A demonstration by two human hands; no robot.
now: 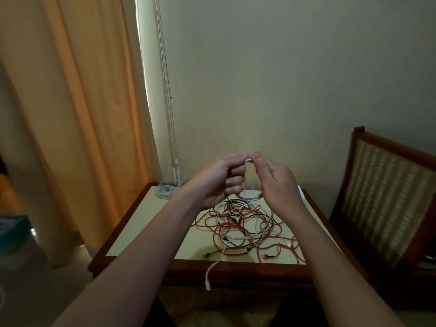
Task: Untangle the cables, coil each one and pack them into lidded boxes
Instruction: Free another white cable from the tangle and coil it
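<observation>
Both hands pinching white cable, above tangled cables

Red, black and white cables tangled mid-surface, one white end hanging over the front edge. White cable raised, pinched by left hand and right hand. Clear box back-left holds a white coil.
</observation>
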